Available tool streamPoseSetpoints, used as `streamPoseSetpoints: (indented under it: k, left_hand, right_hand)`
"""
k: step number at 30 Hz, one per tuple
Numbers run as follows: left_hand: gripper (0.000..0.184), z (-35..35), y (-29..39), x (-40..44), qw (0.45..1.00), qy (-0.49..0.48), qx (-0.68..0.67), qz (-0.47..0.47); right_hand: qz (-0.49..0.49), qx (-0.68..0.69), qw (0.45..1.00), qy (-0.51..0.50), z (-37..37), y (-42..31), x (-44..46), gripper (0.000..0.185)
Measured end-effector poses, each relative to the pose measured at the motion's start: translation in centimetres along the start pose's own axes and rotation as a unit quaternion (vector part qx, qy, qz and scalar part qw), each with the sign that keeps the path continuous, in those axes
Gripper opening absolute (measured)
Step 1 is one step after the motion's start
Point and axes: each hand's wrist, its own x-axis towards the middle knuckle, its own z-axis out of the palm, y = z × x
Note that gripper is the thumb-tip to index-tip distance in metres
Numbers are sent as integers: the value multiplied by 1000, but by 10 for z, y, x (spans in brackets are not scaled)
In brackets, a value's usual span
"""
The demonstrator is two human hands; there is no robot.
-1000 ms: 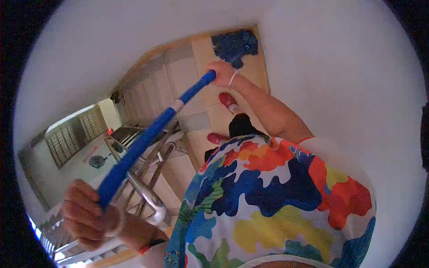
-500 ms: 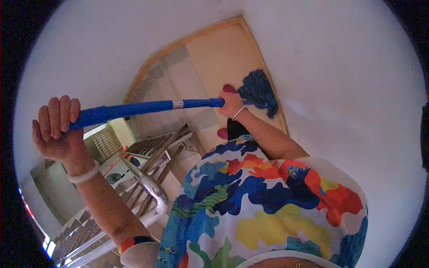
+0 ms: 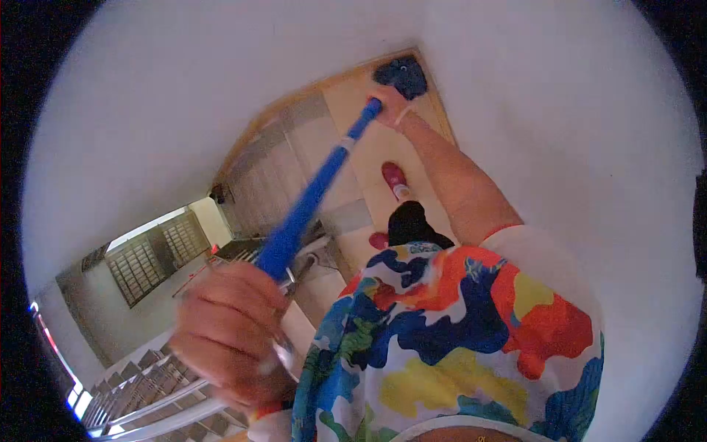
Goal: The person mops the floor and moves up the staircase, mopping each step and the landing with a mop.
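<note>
A mop with a blue handle (image 3: 317,188) slants from the lower left to the upper right of the head view. My left hand (image 3: 232,324), slightly blurred, is wrapped around the handle's near end. Farther down, my right hand (image 3: 389,107) grips the shaft just above the mop head. The dark blue mop head (image 3: 403,76) lies on the floor in the corner, against the wooden skirting. Part of it is hidden behind my right hand.
White walls meet at the corner above a wooden skirting board (image 3: 434,96). My feet in red shoes (image 3: 394,175) stand on beige tiles (image 3: 368,158). Metal railings (image 3: 162,409) and stairs are at the lower left, with a shuttered window (image 3: 158,254) beyond.
My left hand has come down and inward with the handle's end. My right hand and the mop head have moved away from me, into the corner. The handle is now steeply slanted.
</note>
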Motion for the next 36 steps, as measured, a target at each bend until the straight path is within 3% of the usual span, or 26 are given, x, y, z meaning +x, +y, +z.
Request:
streamPoseSetpoints:
  k: [2, 4, 7, 9, 12, 16, 19, 21, 23, 24, 26, 27, 29, 33, 35, 36]
  left_hand:
    - [37, -33, 7, 27, 995, -49, 84, -15]
    - [40, -67, 19, 49, 995, -23, 91, -36]
    - [39, -115, 12, 83, 995, -90, -27, -30]
    - [39, -125, 5, 92, 994, -28, -77, -74]
    - [38, -113, -29, 99, 978, 13, -171, -119]
    - [38, -98, -22, 109, 980, 30, -161, -111]
    - [40, -100, -9, 96, 988, -23, -137, -73]
    - [31, -99, 0, 79, 986, -77, -140, -45]
    - [45, -48, -1, 60, 997, 62, -20, -38]
    - [45, -34, -8, 54, 997, 63, -21, -42]
    - [46, -7, -12, 57, 998, -53, -12, -43]
    - [46, -12, -14, 61, 997, -55, -14, -47]
    - [42, -39, -14, 61, 984, -179, -10, -25]
    - [35, -94, 8, 64, 998, 12, 7, -59]
    - [33, -130, -5, 88, 983, -105, -137, -69]
    - [33, -137, -13, 88, 987, -51, -129, -85]
  right_hand:
    - [58, -16, 997, 46, 8, -16, 12, 20]
    - [79, -17, 995, 49, 13, -33, 10, 21]
    - [192, -34, 981, 6, -3, -78, -24, 23]
    - [240, -34, 968, -66, -3, -92, -54, 27]
    - [267, -59, 962, -4, 23, -88, -99, 27]
    - [264, 27, 964, -1, -4, -91, -69, 21]
    - [203, -34, 978, -10, 3, -62, -45, 22]
    - [125, -12, 992, 19, -3, -46, -25, 21]
    - [150, -2, 988, 29, -1, -19, -7, 22]
    - [153, -1, 988, 26, -3, -5, -4, 22]
    - [93, 2, 995, 21, -24, 17, 6, 21]
    - [97, 3, 995, 21, -22, 16, 3, 21]
    - [91, -2, 996, 3, -19, 8, -5, 23]
    - [188, -12, 982, -18, -13, -54, -26, 22]
    - [236, -29, 970, -43, -14, -87, -48, 23]
    - [251, -33, 966, -55, -11, -98, -61, 23]
